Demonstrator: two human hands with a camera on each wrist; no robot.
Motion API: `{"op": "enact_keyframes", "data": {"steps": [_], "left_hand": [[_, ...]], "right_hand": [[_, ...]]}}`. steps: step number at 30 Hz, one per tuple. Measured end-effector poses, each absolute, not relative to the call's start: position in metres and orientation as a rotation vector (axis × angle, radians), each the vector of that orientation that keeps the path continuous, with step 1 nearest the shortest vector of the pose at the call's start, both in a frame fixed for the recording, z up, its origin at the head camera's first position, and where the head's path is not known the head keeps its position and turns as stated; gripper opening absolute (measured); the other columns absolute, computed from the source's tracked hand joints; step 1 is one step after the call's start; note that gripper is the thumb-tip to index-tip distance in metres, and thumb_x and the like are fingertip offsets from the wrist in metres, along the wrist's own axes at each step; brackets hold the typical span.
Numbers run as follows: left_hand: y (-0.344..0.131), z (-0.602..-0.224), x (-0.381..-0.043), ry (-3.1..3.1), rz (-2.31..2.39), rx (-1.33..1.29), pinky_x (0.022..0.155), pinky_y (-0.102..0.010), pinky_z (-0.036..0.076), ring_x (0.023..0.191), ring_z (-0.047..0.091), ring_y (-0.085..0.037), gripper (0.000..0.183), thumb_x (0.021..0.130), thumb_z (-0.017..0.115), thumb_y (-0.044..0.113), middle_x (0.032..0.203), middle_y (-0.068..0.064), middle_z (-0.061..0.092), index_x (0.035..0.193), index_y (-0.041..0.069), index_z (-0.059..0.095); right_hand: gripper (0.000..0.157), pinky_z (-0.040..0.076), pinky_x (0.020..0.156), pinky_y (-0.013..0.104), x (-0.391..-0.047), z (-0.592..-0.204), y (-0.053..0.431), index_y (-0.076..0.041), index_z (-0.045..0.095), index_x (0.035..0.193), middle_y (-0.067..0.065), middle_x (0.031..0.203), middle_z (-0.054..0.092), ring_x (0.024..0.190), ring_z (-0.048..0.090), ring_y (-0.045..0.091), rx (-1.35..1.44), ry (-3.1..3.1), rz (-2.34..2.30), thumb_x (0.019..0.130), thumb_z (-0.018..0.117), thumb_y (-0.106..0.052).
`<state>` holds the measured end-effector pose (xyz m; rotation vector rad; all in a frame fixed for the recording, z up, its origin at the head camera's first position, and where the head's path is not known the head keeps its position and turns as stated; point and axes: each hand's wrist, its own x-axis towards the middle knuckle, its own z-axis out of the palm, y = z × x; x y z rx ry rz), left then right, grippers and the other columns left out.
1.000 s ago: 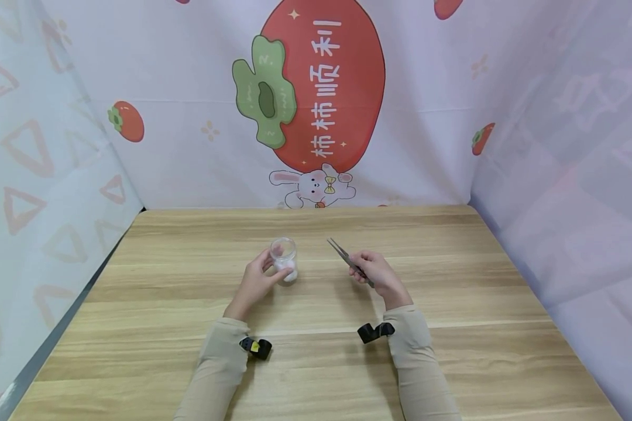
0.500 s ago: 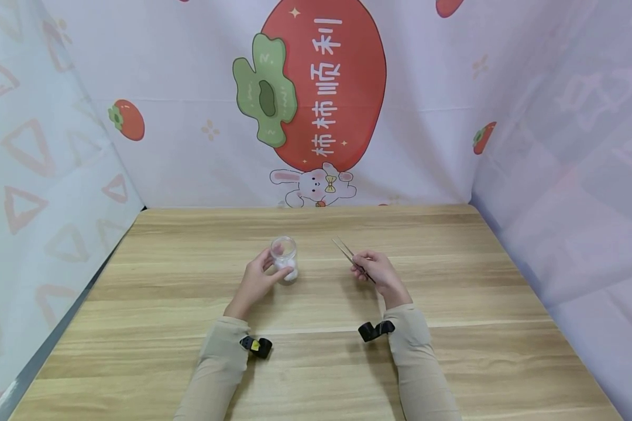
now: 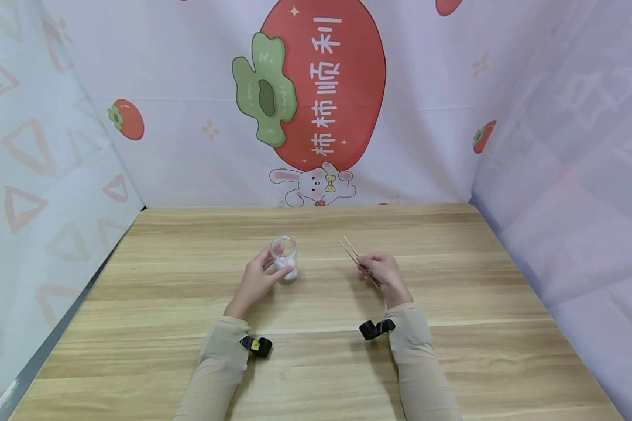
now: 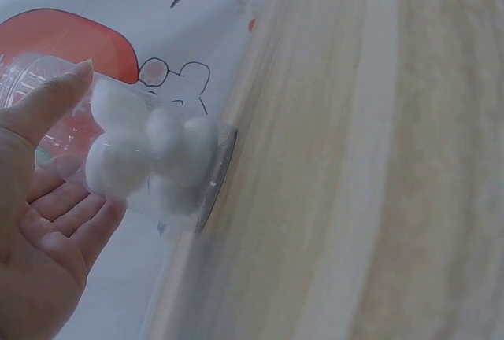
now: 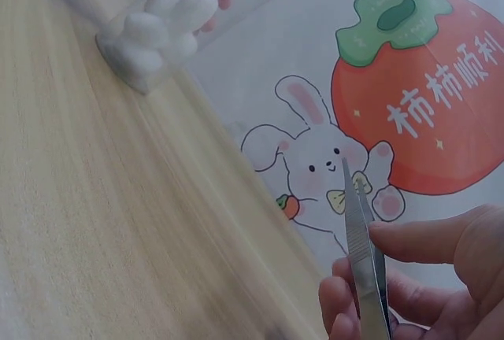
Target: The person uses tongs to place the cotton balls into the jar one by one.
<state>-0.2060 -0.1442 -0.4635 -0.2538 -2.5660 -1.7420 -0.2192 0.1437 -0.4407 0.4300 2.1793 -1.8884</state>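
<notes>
A clear jar (image 3: 284,248) stands upright on the table with several white cotton balls (image 4: 122,163) in its lower part. Its mouth has no lid. My left hand (image 3: 258,277) grips it from the left, thumb on the near side and fingers behind. To the right of the jar, my right hand (image 3: 383,273) holds metal tweezers (image 5: 362,253) between thumb and fingers, above the table. The tweezers' tips point away from me and stand slightly apart, with nothing between them. In the right wrist view the jar (image 5: 248,1) shows at the top, apart from the tweezers.
The wooden table (image 3: 316,362) reaches back to a white cloth (image 3: 189,158) printed with a big persimmon and a rabbit. Pale patterned cloths hang at the left and right sides. Each wrist wears a black strap with a small device.
My right hand has shifted a little to the right with the tweezers, which have turned so that both arms show spread. The left hand and jar have stayed in place.
</notes>
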Motion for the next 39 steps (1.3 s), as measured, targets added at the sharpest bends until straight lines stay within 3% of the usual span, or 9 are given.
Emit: {"op": "enact_keyframes", "data": {"steps": [3,8,10,16,19,32,39], "left_hand": [[-0.144,-0.463,-0.205,-2.566,-1.745,-0.254,0.116,-0.04,0.042,0.131,0.053,-0.036,0.068,0.083,0.076,0.017,0.144,-0.021,0.05,0.141,0.0,0.044],[-0.145,-0.463,-0.206,-2.565,-1.758,-0.259,0.117,-0.039,0.041,0.133,0.052,-0.035,0.07,0.083,0.076,0.017,0.145,-0.02,0.05,0.141,0.0,0.043],[-0.145,-0.463,-0.206,-2.563,-1.768,-0.255,0.118,-0.039,0.04,0.133,0.051,-0.035,0.07,0.082,0.076,0.017,0.145,-0.02,0.049,0.141,0.0,0.042],[-0.145,-0.463,-0.206,-2.566,-1.777,-0.237,0.117,-0.038,0.04,0.133,0.051,-0.034,0.07,0.083,0.076,0.017,0.145,-0.02,0.049,0.141,0.0,0.043],[-0.145,-0.463,-0.206,-2.573,-1.766,-0.235,0.117,-0.039,0.041,0.133,0.051,-0.035,0.07,0.083,0.076,0.017,0.145,-0.021,0.048,0.142,-0.001,0.042],[-0.143,-0.462,-0.205,-2.572,-1.784,-0.233,0.118,-0.042,0.04,0.134,0.049,-0.039,0.072,0.083,0.075,0.016,0.146,-0.025,0.046,0.142,-0.003,0.04],[-0.143,-0.465,-0.207,-2.562,-1.768,-0.245,0.117,-0.042,0.041,0.133,0.05,-0.038,0.071,0.083,0.076,0.017,0.145,-0.024,0.048,0.142,-0.001,0.041]], "right_hand": [[0.021,0.044,0.058,0.015,-0.22,-0.442,0.145,0.006,0.069,0.098,-0.008,0.07,0.065,0.066,0.056,0.005,0.446,2.264,-1.808,0.092,0.064,-0.013],[0.026,0.042,0.067,0.019,-0.22,-0.447,0.145,0.004,0.071,0.101,0.008,0.102,0.067,0.083,0.051,0.014,0.454,2.361,-1.685,0.091,0.065,-0.02],[0.028,0.041,0.067,0.019,-0.22,-0.449,0.145,0.003,0.071,0.103,0.01,0.108,0.066,0.086,0.05,0.014,0.455,2.377,-1.657,0.091,0.066,-0.021],[0.024,0.042,0.053,0.015,-0.223,-0.459,0.144,0.005,0.072,0.098,-0.007,0.066,0.06,0.06,0.049,0.005,0.491,2.266,-1.743,0.087,0.07,-0.016],[0.02,0.045,0.046,0.012,-0.225,-0.462,0.143,0.006,0.071,0.095,-0.008,0.054,0.057,0.05,0.051,0.001,0.51,2.199,-1.809,0.086,0.07,-0.012],[0.02,0.053,0.046,0.012,-0.222,-0.464,0.139,0.01,0.071,0.094,-0.004,0.057,0.064,0.049,0.057,0.002,0.549,2.175,-1.879,0.084,0.073,-0.007],[0.019,0.054,0.045,0.013,-0.222,-0.465,0.134,0.009,0.071,0.092,-0.004,0.053,0.061,0.044,0.057,0.002,0.583,2.232,-1.837,0.081,0.075,-0.006]]}}
